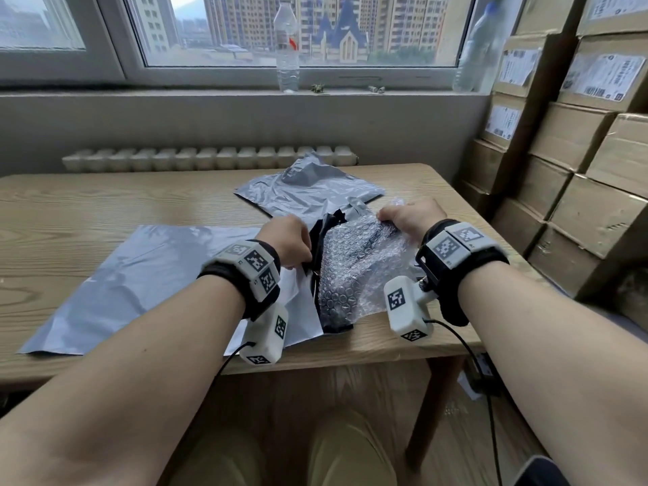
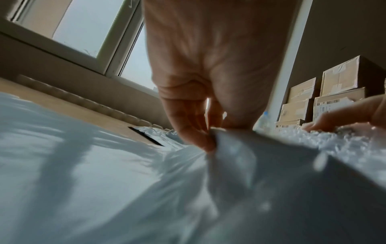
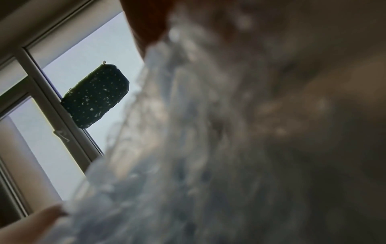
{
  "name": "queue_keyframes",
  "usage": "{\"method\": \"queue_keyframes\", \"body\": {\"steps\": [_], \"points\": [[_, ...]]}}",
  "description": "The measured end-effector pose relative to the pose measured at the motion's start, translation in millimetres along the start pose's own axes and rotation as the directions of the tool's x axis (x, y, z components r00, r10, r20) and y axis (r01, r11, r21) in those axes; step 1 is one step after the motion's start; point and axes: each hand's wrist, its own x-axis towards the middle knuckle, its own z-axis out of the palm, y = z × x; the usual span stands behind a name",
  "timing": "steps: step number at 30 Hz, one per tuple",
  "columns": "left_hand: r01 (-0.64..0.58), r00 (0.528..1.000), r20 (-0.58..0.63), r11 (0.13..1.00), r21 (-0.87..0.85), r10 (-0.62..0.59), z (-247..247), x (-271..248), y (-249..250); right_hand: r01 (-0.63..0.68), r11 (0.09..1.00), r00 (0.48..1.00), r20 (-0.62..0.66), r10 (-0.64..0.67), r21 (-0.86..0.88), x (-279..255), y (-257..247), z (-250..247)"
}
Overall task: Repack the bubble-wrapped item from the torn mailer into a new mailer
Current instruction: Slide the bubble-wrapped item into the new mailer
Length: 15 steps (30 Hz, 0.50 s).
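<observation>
The bubble-wrapped item (image 1: 350, 271) lies near the table's front edge, dark under clear bubble wrap, partly inside the black-lined mouth (image 1: 324, 236) of a grey mailer (image 1: 140, 278) spread flat to its left. My left hand (image 1: 298, 250) pinches that mailer's edge (image 2: 225, 148) between thumb and fingers (image 2: 200, 140). My right hand (image 1: 396, 215) grips the far end of the bubble wrap (image 2: 334, 142), fingers curled over it. The right wrist view is filled by blurred bubble wrap (image 3: 188, 148). A second, rumpled grey mailer (image 1: 308, 187) lies farther back. I cannot tell which mailer is torn.
The wooden table (image 1: 70, 205) stands under a window. A clear plastic bottle (image 1: 287, 47) is on the sill. Stacked cardboard boxes (image 1: 578, 152) fill the right side, close to the table's right edge. A radiator (image 1: 210, 157) runs behind the table.
</observation>
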Motion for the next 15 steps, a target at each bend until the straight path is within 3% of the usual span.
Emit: {"method": "queue_keyframes", "body": {"steps": [3,9,15], "points": [[-0.011,0.998,-0.066,0.999,-0.047,0.008,-10.9,-3.2,-3.1,-0.01,1.0,1.0,-0.009,0.01,0.0,-3.0,-1.4,0.2],[-0.053,0.999,0.005,0.996,-0.073,0.054,-14.5,-16.4,-2.0,-0.038,0.989,0.998,-0.04,0.044,0.144,-7.2,-13.5,-2.0],[-0.069,0.997,-0.032,0.996,-0.055,0.068,-21.8,-23.7,1.0,0.002,0.995,0.999,-0.032,0.001,0.1,-17.1,-13.0,9.2]]}}
